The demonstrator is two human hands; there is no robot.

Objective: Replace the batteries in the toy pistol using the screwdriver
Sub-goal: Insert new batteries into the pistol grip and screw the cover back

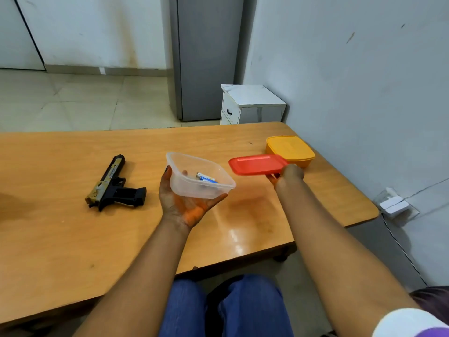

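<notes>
left arm: reaches forward, forearm bare
left hand (187,200): palm up, fingers and thumb cupped around what it holds
right arm: stretched forward and to the right, forearm bare
right hand (288,176): back toward the camera, fingers pinching an edge

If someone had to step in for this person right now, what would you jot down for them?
Left hand holds the clear tub from beneath, palm up; the batteries lie inside it.
Right hand pinches the red lid, already off, above the table.
Toy pistol lies on the table to the left, untouched.
Yellow box sits closed at the far right.
No screwdriver in view.
Left to do: find the screwdriver, open the pistol, swap the batteries.
</notes>
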